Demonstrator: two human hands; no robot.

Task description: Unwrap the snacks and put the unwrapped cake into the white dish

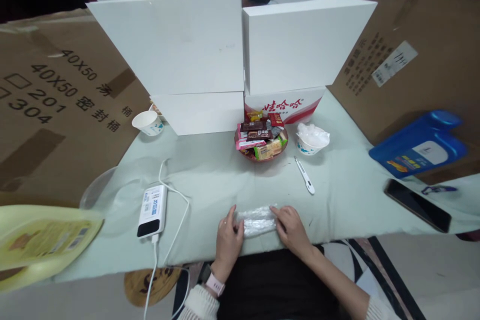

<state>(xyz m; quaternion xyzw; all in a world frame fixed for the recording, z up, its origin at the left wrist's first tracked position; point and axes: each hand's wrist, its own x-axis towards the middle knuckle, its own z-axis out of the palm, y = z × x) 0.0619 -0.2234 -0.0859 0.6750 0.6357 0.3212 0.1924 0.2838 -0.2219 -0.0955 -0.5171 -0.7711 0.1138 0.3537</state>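
Spanning the gap between the two separated hands, a crinkled clear plastic packet (258,221) lies on the pale green tablecloth (210,180) near its front edge, its long axis running roughly left to right. The left hand (228,236) touches the left end, the right hand (294,231) the right, so neither is nearer; whether the fingers pinch or merely rest, I cannot tell.

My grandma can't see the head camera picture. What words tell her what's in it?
A person's left hand and right hand touch opposite ends of a shiny, clear plastic bundle on a pale green tablecloth. Beyond it sit a bowl of wrapped snacks and a paper cup holding crumpled plastic; a power bank lies left, a dark phone right.
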